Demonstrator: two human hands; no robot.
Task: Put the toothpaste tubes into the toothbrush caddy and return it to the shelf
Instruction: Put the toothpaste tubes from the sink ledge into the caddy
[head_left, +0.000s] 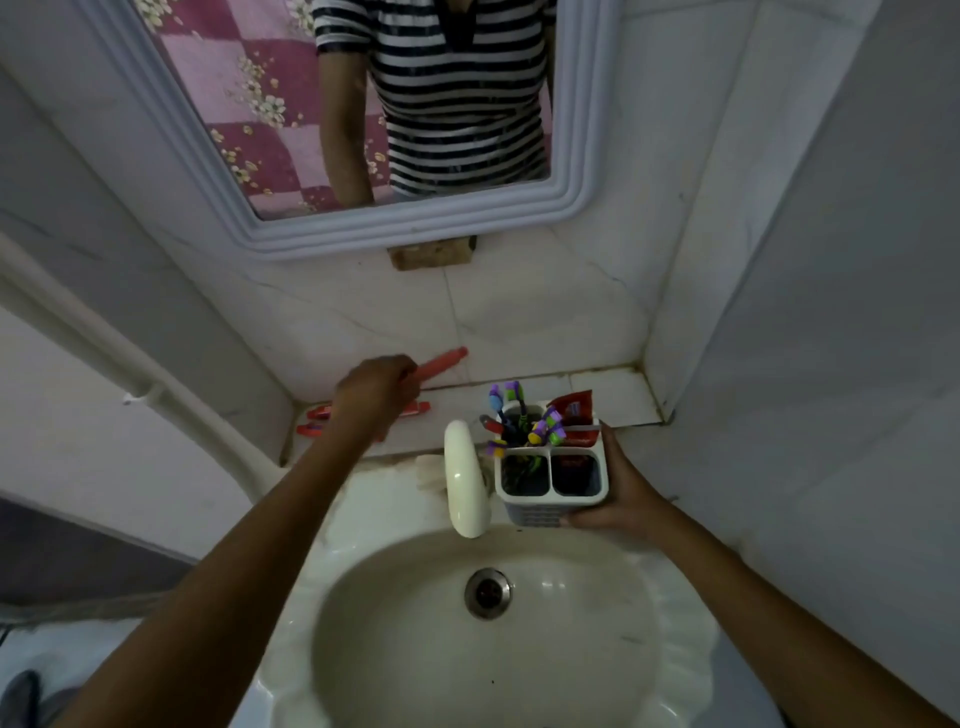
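My right hand (621, 491) grips the white four-compartment toothbrush caddy (550, 499) at the sink's back right edge. Several toothbrushes (519, 421) stand in its far left compartment, and a red toothpaste tube (574, 410) fills the far right one. The near compartments look dark, their contents unclear. My left hand (371, 392) is closed on a red toothpaste tube (441, 361), lifted above the tiled shelf (602, 395) with its cap pointing right. More red tubes (317, 415) lie on the shelf under and left of that hand, partly hidden.
A white tap (465, 478) rises between the two hands, just left of the caddy. The white basin (483, 623) with its drain lies below. A mirror (363, 130) hangs on the wall above the shelf, and tiled walls close in on both sides.
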